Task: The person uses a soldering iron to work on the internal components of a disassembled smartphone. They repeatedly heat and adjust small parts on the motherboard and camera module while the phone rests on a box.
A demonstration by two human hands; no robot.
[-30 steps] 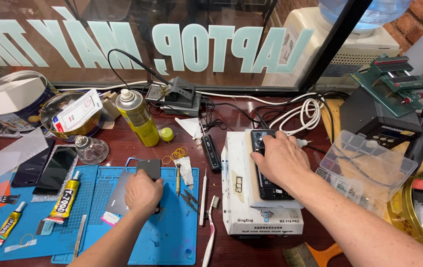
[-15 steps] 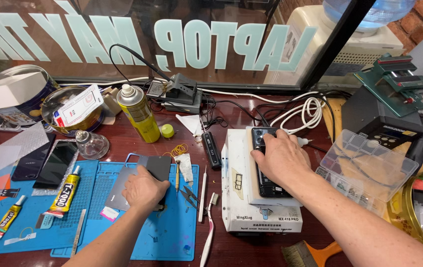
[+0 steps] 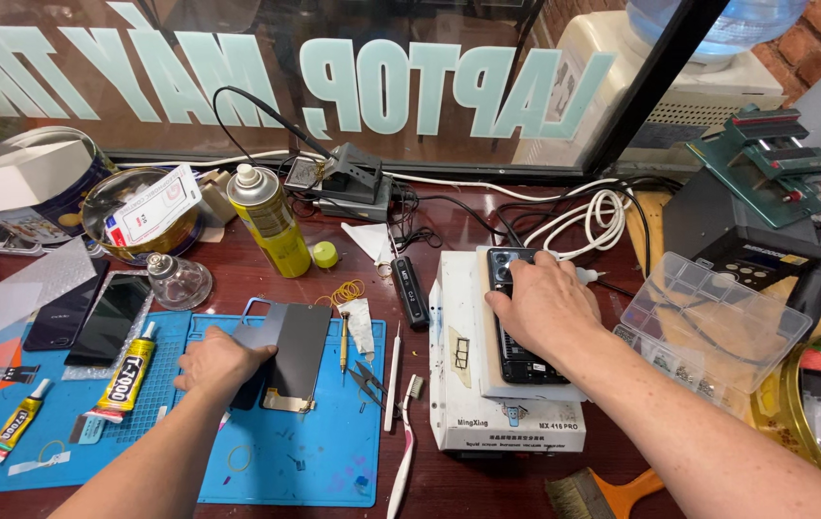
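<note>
The left hand (image 3: 221, 360) rests on a phone panel (image 3: 293, 354) lying on the mat (image 3: 295, 461). To its right, the right hand (image 3: 545, 306) presses a phone (image 3: 516, 358) atop the heating box (image 3: 506, 423). 2 glue tubes (image 3: 127, 373) lie left; a spray can (image 3: 270, 221) stands behind.

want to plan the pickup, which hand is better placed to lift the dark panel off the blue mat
Left, probably. The left hand already rests on the dark panel on the blue mat; the right hand presses a phone on the white machine.
</note>
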